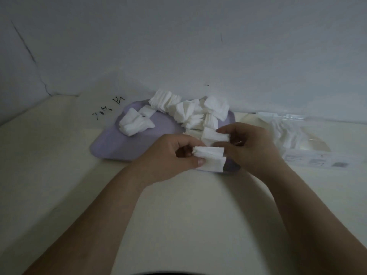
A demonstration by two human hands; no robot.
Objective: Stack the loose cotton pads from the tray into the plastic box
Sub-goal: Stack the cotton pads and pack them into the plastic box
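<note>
The left hand (174, 155) curls fingers and thumb around one end of a small stack of cotton pads (210, 158) over the near edge of the lilac tray (127, 147). The right hand (250, 143) pinches a second clump (214, 135) at 12 o'clock of that stack. More loose pads (188, 112) lie heaped toward the tray's 12 o'clock side, and the clear plastic box (297, 139), with pads inside, sits at the tray's 3 o'clock.

One tray (123, 143), one box (309, 153), many pads (186, 112)
</note>
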